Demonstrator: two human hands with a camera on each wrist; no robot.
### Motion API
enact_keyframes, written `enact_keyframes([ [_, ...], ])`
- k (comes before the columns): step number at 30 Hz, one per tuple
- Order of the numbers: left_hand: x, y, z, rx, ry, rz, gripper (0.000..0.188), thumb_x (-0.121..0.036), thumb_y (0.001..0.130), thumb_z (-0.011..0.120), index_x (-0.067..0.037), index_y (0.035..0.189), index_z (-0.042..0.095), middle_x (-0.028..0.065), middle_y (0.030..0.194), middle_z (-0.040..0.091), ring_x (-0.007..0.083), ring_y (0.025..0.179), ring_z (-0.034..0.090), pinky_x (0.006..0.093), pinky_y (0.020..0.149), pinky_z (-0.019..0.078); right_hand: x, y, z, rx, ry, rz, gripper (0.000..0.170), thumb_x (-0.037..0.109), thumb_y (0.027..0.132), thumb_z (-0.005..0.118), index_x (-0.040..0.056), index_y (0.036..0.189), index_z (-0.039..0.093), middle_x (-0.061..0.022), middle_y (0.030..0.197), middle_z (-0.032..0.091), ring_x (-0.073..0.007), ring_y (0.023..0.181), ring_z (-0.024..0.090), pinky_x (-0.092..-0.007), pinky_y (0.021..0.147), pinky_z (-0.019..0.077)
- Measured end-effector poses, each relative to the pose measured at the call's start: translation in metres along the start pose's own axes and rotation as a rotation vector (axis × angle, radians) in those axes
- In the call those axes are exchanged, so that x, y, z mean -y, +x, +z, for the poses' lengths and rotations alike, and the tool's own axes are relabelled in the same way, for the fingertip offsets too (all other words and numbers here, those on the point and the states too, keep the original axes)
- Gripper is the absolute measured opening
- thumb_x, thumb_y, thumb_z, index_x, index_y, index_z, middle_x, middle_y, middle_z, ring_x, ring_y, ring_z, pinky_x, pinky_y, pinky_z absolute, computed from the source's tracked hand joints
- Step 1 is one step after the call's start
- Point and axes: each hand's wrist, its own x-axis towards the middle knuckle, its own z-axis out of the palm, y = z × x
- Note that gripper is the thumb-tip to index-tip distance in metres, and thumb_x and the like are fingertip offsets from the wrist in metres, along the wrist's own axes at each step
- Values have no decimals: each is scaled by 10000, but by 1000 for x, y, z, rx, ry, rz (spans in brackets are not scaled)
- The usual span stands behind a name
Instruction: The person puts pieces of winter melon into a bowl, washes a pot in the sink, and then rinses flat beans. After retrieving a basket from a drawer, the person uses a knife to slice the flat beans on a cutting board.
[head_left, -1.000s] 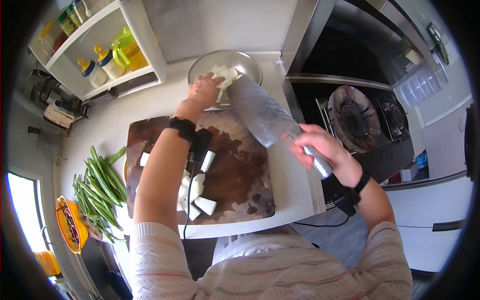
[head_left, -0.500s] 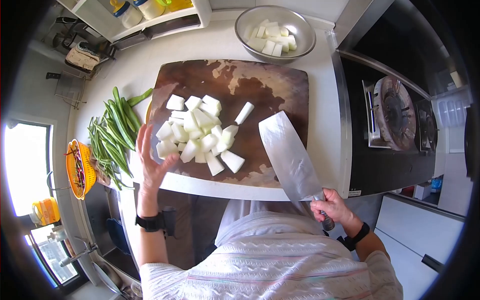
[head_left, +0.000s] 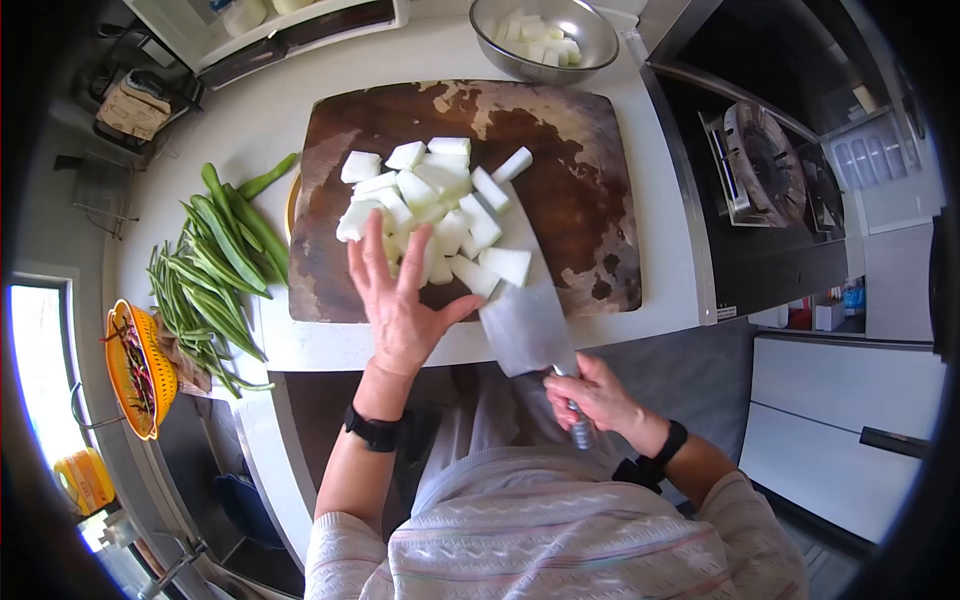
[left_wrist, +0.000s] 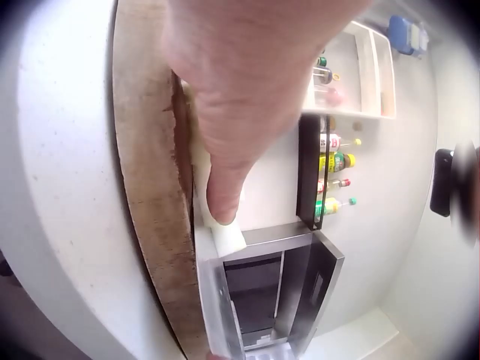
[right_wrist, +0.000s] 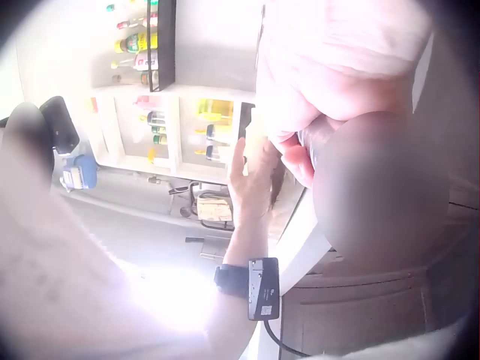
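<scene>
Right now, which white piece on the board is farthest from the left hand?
The narrow stick at upper right, toward the metal bowl; the other pieces lie nearer the left hand.

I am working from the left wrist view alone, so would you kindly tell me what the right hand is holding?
Observer: The right hand holds a cleaver by its handle.
Operator: Thank you; would you also tell me what stands beyond the far edge of the cutting board?
Observer: A metal bowl with pale cut pieces in it stands there, toward the right.
</scene>
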Motion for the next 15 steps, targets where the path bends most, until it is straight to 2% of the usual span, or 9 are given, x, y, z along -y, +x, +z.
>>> enact_keyframes([
  [3,-2,5,9,-40,-8,15,816,-470,525,816,-192,1242,541,231,1416,279,463,1270,231,550,1037,240,4,22,15,43,-33,-32,86,92,910,523,58,940,450,-22,627,465,-98,456,462,-264,434,430],
  [4,-5,9,10,-71,-27,11,755,-441,537,817,-219,1213,564,196,1412,302,463,1252,230,541,1024,262,6,27,18,61,-39,-37,88,96,906,526,62,941,453,-22,628,466,-95,452,459,-261,426,427],
  [8,-12,23,14,-112,-12,17,682,-416,565,817,-202,1174,597,149,1371,375,402,1228,301,487,1006,326,19,33,18,74,-63,-32,94,89,891,533,65,943,458,-20,619,465,-90,437,452,-254,404,419],
  [15,-23,28,27,-190,-76,14,636,-386,578,815,-192,1146,606,145,1331,412,394,1175,361,475,975,356,41,22,4,94,-198,-54,103,66,877,536,35,900,441,-28,618,477,-84,422,455,-255,393,419],
])
